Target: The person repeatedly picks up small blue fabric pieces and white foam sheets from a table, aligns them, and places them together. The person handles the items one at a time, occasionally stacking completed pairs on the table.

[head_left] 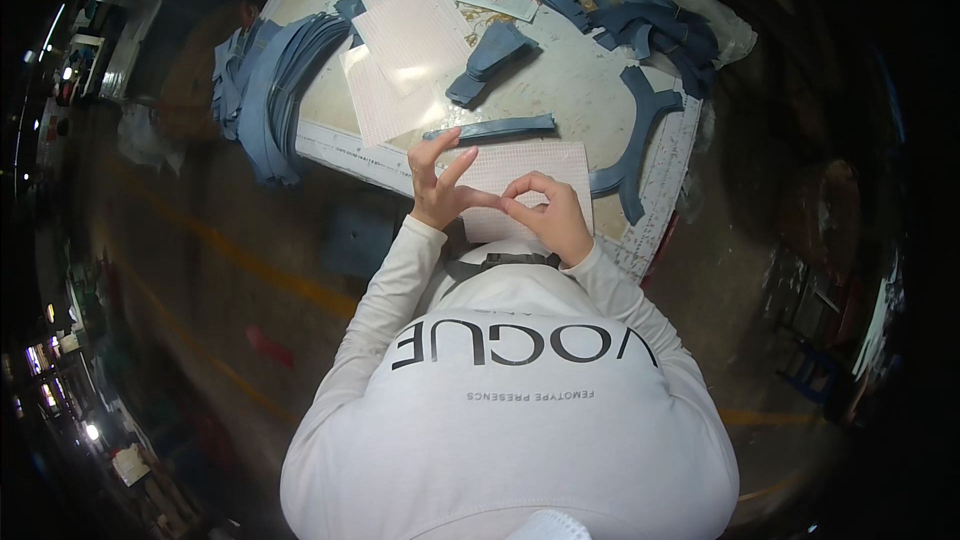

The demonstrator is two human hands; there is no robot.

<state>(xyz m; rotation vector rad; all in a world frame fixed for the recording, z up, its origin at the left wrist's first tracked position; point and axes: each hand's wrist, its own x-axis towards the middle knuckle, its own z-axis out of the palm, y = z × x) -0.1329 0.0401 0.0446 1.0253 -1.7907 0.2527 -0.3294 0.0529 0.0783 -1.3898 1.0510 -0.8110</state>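
Both my hands meet over a pale sheet with fine printed rows at the near edge of the table. My left hand has its fingers spread, with one digit stretched toward the right hand. The fingertips of my right hand are pinched together against the tip of that digit. Anything between them is too small to make out. Just beyond the hands lies a narrow blue fabric strip, and the raised left fingers overlap its left end in view.
More printed sheets lie at the back left, beside a folded blue fabric bundle. Stacked blue strips hang over the table's left edge. A curved blue piece lies right, below a fabric pile and clear plastic.
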